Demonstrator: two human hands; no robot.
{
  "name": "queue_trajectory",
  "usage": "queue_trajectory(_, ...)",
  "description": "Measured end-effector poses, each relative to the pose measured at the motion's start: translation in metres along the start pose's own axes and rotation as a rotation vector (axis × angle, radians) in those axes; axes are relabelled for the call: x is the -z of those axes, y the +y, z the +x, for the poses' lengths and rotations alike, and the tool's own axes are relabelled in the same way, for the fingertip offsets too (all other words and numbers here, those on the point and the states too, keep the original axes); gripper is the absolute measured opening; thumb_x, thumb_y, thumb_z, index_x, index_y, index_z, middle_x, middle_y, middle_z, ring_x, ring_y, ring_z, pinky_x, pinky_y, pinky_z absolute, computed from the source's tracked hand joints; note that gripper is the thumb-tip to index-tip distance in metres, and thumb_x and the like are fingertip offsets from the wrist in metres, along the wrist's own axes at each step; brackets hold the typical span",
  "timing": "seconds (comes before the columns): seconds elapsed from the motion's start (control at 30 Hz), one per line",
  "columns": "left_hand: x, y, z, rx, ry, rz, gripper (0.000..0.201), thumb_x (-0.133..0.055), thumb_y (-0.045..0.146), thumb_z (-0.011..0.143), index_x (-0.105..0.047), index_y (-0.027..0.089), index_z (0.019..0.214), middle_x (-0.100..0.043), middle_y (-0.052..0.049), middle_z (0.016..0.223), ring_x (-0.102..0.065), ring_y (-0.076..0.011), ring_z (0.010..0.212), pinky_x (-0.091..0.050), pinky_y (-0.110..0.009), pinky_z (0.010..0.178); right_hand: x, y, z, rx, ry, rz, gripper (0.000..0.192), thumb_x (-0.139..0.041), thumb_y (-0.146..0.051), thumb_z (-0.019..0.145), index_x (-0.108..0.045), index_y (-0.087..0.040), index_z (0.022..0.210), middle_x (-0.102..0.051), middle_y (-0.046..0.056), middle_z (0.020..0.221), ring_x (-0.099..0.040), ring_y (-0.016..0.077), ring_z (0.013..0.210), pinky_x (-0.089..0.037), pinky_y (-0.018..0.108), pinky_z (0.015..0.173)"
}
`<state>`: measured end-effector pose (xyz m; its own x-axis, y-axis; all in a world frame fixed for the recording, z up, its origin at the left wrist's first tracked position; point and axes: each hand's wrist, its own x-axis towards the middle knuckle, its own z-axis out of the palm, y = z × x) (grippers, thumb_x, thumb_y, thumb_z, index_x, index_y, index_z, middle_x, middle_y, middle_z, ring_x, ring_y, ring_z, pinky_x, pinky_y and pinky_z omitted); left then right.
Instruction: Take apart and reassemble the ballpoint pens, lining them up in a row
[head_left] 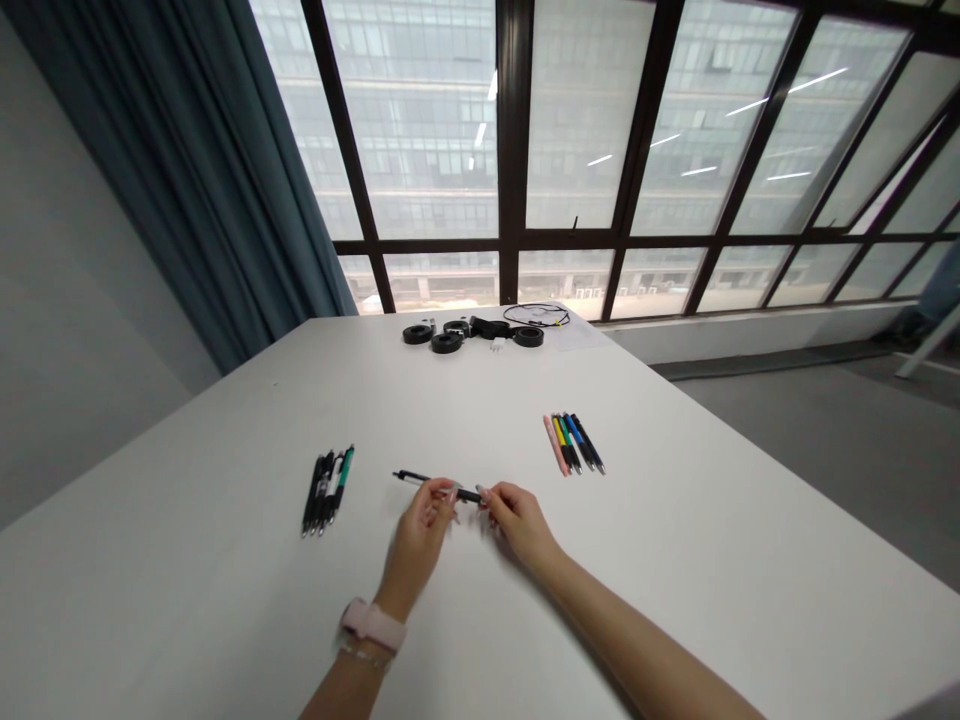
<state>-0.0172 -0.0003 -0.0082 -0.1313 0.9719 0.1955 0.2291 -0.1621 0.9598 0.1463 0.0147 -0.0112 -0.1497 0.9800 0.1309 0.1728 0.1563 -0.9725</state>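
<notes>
Pinching one black pen (413, 476) crosswise between left hand (422, 530) and right hand (525, 522), free end pointing out to the left

Running nearly side to side along its long axis, slanted a little, farther away past the left hand and nearer at the right; hard to tell writing tip from other end. Gripped partway along the barrel by the left hand, closed narrow on it, and at the right end by the right hand, also closed narrow, with a short bare stretch between. Left of the left hand, on the white table (465, 405), a row of dark pens (327, 492), at least four, too tightly packed for a sure count; beyond the right hand, off to its right, five coloured pens (568, 445); far ahead of both hands, four black rolls (447, 344) and a looped cable (551, 324)
</notes>
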Motion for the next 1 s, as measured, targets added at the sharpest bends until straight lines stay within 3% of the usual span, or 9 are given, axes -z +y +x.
queue_trajectory(0.37, -0.0006, -0.0041, -0.0007, -0.015, -0.01, 0.0, 0.033, -0.057, 0.047, 0.081, -0.056, 0.018, 0.098, -0.06, -0.001, 0.078, -0.059, -0.0145, 0.069, -0.048, -0.025, 0.062, -0.0015, 0.0019, -0.0005, 0.003, -0.041, -0.091, 0.055, -0.034, -0.057, 0.092, -0.057, -0.017, 0.061, -0.044, -0.004, 0.05, -0.043, 0.0104, 0.05, -0.031, 0.021, 0.052)
queue_trajectory(0.57, -0.0015, -0.0021, 0.002, -0.013, 0.037, -0.004, 0.032, -0.061, 0.048, 0.077, -0.055, 0.018, 0.09, -0.056, 0.003, 0.068, -0.057, -0.0132, 0.061, -0.046, -0.024, 0.059, -0.0012, -0.0022, -0.0023, 0.032, -0.075, -0.102, 0.052, -0.036, -0.053, 0.092, -0.058, -0.017, 0.061, -0.046, -0.003, 0.052, -0.044, 0.0106, 0.053, -0.032, 0.022, 0.055)
queue_trajectory(0.77, -0.0021, -0.0021, 0.0028, -0.035, 0.068, 0.023, 0.031, -0.062, 0.045, 0.078, -0.055, 0.019, 0.091, -0.055, 0.003, 0.069, -0.055, -0.0121, 0.06, -0.044, -0.023, 0.057, -0.0015, -0.0029, -0.0021, 0.033, 0.012, -0.087, 0.037, -0.049, -0.046, 0.087, -0.059, -0.017, 0.068, -0.047, -0.003, 0.057, -0.043, 0.0113, 0.057, -0.03, 0.022, 0.054)
queue_trajectory(0.9, -0.0017, 0.0007, 0.0013, -0.048, 0.076, 0.043, 0.034, -0.06, 0.043, 0.079, -0.055, 0.019, 0.104, -0.054, 0.003, 0.073, -0.054, -0.0112, 0.061, -0.044, -0.021, 0.056, -0.0025, -0.0014, -0.0022, 0.029, 0.004, -0.019, 0.025, -0.057, -0.039, 0.082, -0.059, -0.017, 0.071, -0.05, -0.003, 0.059, -0.044, 0.0108, 0.056, -0.032, 0.022, 0.053)
queue_trajectory(1.0, -0.0026, 0.005, -0.0001, -0.054, 0.096, 0.043, 0.054, -0.06, 0.041, 0.08, -0.044, 0.023, 0.129, -0.052, 0.004, 0.075, -0.052, -0.0099, 0.059, -0.043, -0.021, 0.056, -0.0026, -0.0027, -0.0027, 0.039, -0.011, 0.049, 0.017, -0.059, -0.034, 0.081, -0.061, -0.017, 0.078, -0.048, -0.005, 0.058, -0.044, 0.0103, 0.054, -0.033, 0.021, 0.053)
